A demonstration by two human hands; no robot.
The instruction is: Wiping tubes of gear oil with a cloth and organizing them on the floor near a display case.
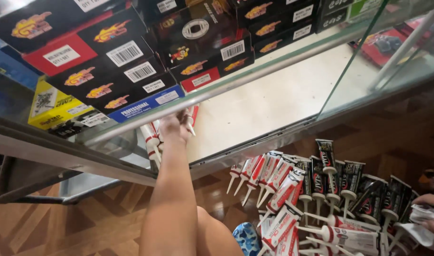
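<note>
My left hand reaches up into the lower shelf of a glass display cabinet and is closed on a white-and-red sealant tube with a long nozzle. A few similar tubes lie just left of it on the shelf. At the right edge of the view, my right hand grips a white tube or wrapper; which of the two is unclear. Between the hands, several sealant tubes, white-red and black ones, lie in a row on the wooden floor.
Black, red and blue boxes are stacked on the glass shelf above, with a yellow box at the left. The cabinet's metal frame runs across in front of my arm. A blue patterned slipper sits by my knee.
</note>
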